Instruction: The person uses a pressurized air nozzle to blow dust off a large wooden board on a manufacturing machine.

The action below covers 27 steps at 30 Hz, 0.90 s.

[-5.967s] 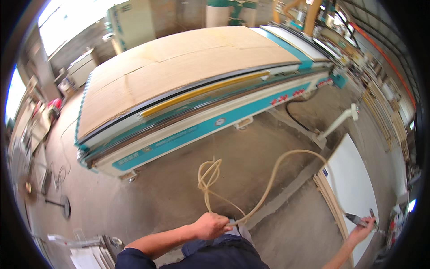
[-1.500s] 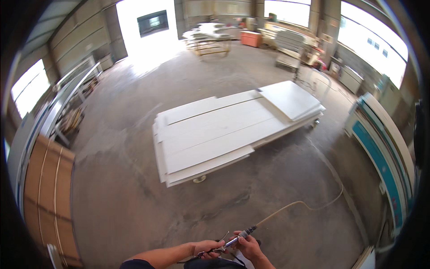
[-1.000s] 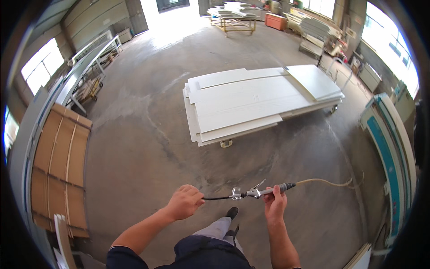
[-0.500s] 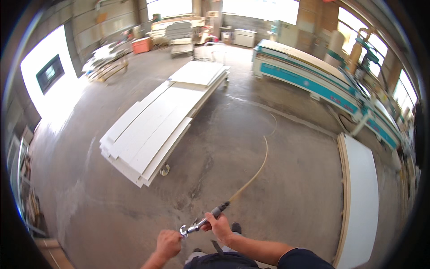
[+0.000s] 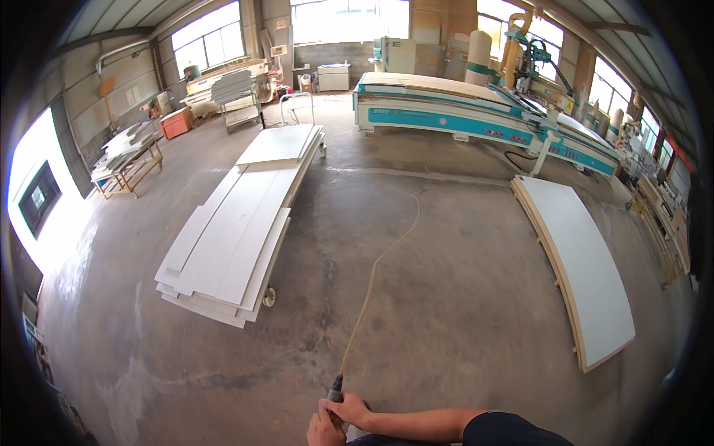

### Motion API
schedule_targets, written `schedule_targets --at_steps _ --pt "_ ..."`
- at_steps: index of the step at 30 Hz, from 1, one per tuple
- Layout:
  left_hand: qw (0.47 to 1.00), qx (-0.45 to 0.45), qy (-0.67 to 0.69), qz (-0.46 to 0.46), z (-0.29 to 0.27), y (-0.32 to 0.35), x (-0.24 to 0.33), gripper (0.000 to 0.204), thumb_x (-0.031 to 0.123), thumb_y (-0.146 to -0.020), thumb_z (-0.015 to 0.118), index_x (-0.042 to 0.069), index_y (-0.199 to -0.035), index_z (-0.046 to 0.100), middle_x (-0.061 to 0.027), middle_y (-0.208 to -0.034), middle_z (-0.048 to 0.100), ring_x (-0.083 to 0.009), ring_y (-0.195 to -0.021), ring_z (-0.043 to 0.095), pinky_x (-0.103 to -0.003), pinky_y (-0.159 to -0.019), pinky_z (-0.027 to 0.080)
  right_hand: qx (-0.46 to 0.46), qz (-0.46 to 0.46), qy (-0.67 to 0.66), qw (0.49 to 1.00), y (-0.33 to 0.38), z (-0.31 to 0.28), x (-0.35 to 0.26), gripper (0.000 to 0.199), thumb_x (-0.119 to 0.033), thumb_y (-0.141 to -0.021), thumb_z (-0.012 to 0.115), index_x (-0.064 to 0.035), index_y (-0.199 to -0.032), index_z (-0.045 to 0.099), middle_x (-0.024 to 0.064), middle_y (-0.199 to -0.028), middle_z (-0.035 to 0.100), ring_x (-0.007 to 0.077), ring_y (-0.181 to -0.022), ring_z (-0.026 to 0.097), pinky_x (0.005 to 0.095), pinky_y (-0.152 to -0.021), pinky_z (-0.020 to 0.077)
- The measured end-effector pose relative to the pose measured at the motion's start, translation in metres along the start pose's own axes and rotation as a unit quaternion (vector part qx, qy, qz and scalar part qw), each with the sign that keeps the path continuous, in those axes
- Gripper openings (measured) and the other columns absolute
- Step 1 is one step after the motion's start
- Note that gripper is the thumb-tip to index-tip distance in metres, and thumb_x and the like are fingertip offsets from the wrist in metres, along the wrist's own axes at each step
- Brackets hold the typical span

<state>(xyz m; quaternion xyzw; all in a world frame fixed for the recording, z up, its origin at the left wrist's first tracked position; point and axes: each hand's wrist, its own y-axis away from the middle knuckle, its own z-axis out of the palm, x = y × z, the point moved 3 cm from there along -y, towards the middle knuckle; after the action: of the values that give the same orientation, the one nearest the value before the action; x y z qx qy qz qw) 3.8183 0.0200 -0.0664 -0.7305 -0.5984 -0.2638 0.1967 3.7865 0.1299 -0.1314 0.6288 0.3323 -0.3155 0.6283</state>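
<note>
My right hand (image 5: 348,409) reaches in from the lower right and closes around an air tool (image 5: 335,389), whose dark grey hose end sticks out beyond the fingers. Just below and to the left, my left hand (image 5: 325,429) is closed against the same tool, touching my right hand. The tool's silver body is mostly hidden behind my fingers. From its tip a thin tan hose (image 5: 370,279) runs away across the concrete floor in a loose curve.
White panels (image 5: 230,230) lie stacked on a wheeled cart at left. Another stack of large white boards (image 5: 576,260) lies low at right. A long white-and-teal machine (image 5: 461,123) stands at the back. An orange bin (image 5: 176,124) and a loaded rack (image 5: 126,160) are far left.
My view has lifted and swung right, so more of the walls shows. Both hands have come together on the tool, covering its silver body, and sit lower in view. The hose lies straighter.
</note>
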Motion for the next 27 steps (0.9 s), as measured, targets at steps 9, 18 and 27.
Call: schedule_targets --at_steps 9,18,27 --pt "0.739 -0.324 0.402 -0.434 0.004 0.161 -0.176 0.056 0.057 -0.089 0.037 0.005 -0.099 0.056 -0.0060 -0.052 0.045 -0.0176 -0.041 0.041 -0.032 -0.037 0.033 -0.163 0.029 -0.033 0.986 0.050 0.040 0.110 0.033 -0.032 -0.086 0.060 -0.0046 -0.104 0.060 0.0018 -0.081 0.061 0.0106 -0.074 0.057 0.0237 -0.068 0.0461" --pt "0.717 -0.388 0.442 -0.375 -0.038 0.205 -0.219 0.086 0.078 -0.079 0.018 0.008 -0.114 0.054 -0.0041 -0.058 0.047 -0.0168 -0.048 0.039 -0.027 -0.043 0.033 -0.228 -0.048 -0.232 0.944 0.136 0.144 0.121 0.038 -0.030 -0.083 0.067 -0.0042 -0.108 0.056 0.0032 -0.086 0.063 0.0126 -0.079 0.059 0.0259 -0.071 0.0457" --pt "0.990 -0.087 -0.083 0.070 -0.123 0.228 -0.178 0.049 0.026 -0.080 0.061 0.001 -0.119 0.048 -0.0221 -0.108 0.056 -0.0390 -0.094 0.055 -0.045 -0.077 0.046 0.057 -0.072 0.061 0.994 0.136 0.243 0.108 0.049 -0.054 -0.073 0.064 -0.0067 -0.061 0.059 0.0048 -0.059 0.056 0.0133 -0.048 0.051 0.0275 -0.047 0.0409"
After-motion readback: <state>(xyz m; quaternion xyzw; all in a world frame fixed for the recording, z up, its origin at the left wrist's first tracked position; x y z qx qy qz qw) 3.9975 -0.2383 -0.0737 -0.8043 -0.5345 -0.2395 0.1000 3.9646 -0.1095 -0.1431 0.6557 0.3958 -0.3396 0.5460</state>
